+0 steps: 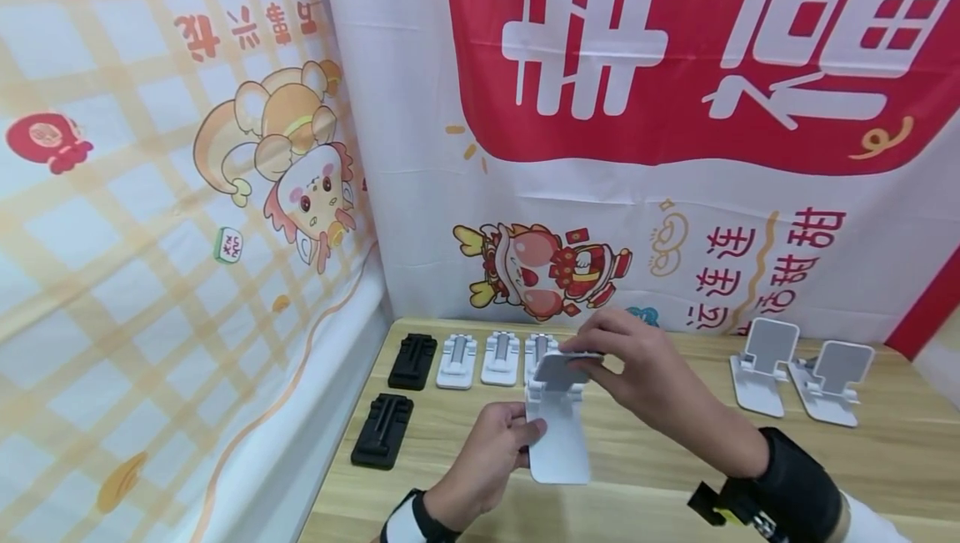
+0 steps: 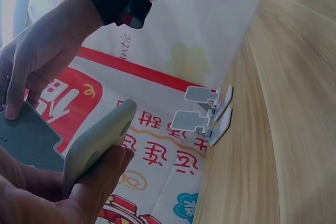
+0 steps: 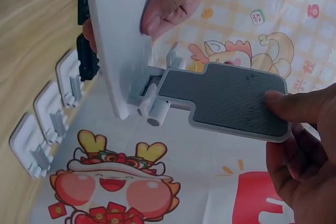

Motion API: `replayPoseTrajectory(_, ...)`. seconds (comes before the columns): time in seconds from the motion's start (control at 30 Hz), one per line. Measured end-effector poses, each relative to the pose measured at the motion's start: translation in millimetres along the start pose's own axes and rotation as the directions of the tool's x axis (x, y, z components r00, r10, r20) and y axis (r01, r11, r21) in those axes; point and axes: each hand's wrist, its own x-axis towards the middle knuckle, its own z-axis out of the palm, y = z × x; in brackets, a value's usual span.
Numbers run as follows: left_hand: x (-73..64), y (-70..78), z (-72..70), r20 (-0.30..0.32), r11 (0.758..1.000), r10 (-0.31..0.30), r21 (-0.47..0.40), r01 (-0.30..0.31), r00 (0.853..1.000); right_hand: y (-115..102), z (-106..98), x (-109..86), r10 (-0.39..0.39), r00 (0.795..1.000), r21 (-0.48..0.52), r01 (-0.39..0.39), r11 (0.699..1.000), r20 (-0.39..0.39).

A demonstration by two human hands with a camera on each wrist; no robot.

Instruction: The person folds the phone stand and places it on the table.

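A white folding phone stand (image 1: 558, 447) is held above the table in both hands. My left hand (image 1: 487, 447) grips its base by the left edge, with the thumb on the flat face. At the top, my right hand (image 1: 648, 359) pinches the outer end of the hinged plate. In the right wrist view the plate's grey pad (image 3: 231, 100) shows, the thumb pressing on it, and the plate stands out at an angle from the white base (image 3: 118, 40). The left wrist view shows the base's rounded edge (image 2: 100, 137) between fingers and thumb.
Two black folded stands (image 1: 382, 432) lie at the table's left. Several white folded stands (image 1: 456, 362) are in the back row, one partly hidden behind the held stand. Two unfolded white stands (image 1: 765, 364) stand at the back right. Printed cloth (image 1: 405, 151) hangs behind the wooden table (image 1: 660, 468).
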Motion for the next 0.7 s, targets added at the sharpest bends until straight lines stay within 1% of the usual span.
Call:
replayPoseTrajectory(0.1, -0.5, -2.3, -1.6, -0.001, 1.000, 0.021, 0.008, -0.021, 1.000, -5, 1, -0.7, -0.009, 1.000, -0.036, 0.009, 0.999, 0.016)
replayPoseTrajectory(0.2, -0.7, -3.6, -2.3, 0.005, 0.999, 0.030, 0.011, -0.030, 1.000, -9, 2, -1.6, 0.004, 1.000, -0.064, -0.002, 0.998, 0.021)
replayPoseTrajectory(0.3, -0.7, -3.1, -2.9, 0.013, 0.999, 0.028, 0.018, -0.028, 1.000, -13, 3, -2.5, -0.007, 1.000, -0.055, 0.008, 0.998, 0.013)
replayPoseTrajectory(0.37, -0.8, -1.1, -4.1, 0.017, 1.000, 0.025, 0.007, -0.025, 1.000, -16, 6, -3.9, -0.052, 0.999, -0.033, 0.052, 0.998, 0.005)
replayPoseTrajectory(0.43, -0.5, 2.2, -6.1, 0.018, 0.999, 0.031, -0.010, -0.031, 0.999, -20, 10, -6.8, -0.117, 0.993, -0.033, 0.117, 0.993, 0.011)
replayPoseTrajectory(0.5, 0.0, 7.0, -8.9, 0.004, 0.999, 0.039, -0.032, -0.039, 0.999, -24, 16, -10.7, -0.192, 0.981, -0.050, 0.193, 0.980, 0.028)
replayPoseTrajectory(0.53, 0.3, 9.7, -10.3, -0.007, 0.998, 0.044, -0.040, -0.044, 0.999, -27, 19, -12.8, -0.218, 0.975, -0.059, 0.220, 0.974, 0.044)
replayPoseTrajectory(0.6, 0.8, 15.6, -12.9, -0.032, 0.997, 0.054, -0.054, -0.055, 0.998, -31, 25, -17.2, -0.249, 0.965, -0.091, 0.256, 0.963, 0.078)
replayPoseTrajectory(0.7, 0.9, 23.2, -15.3, -0.060, 0.996, 0.060, -0.062, -0.063, 0.996, -34, 32, -22.6, -0.272, 0.956, -0.118, 0.284, 0.952, 0.110)
